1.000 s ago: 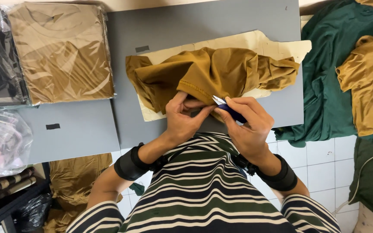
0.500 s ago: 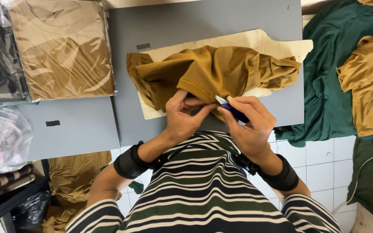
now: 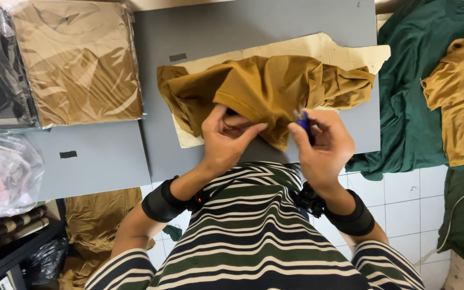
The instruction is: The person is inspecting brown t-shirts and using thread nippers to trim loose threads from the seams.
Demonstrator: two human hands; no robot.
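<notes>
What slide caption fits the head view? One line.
Left hand pinches the mustard-brown fabric garment; right hand holds a small blue tool.

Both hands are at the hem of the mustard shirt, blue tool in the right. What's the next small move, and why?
Probably bring the blue tool in the right hand across to the hem spot that the left hand pinches on the mustard shirt: the tip sits just beside that fold, apart from it, and the left fingers hold the cloth taut.

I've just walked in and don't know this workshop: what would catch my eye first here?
Probably the mustard-brown garment bunched on a pale paper pattern in the middle of the grey table. The left hand pinches its hem, while the right hand holds a small blue tool beside it. Bagged brown shirts lie stacked at upper left.
</notes>
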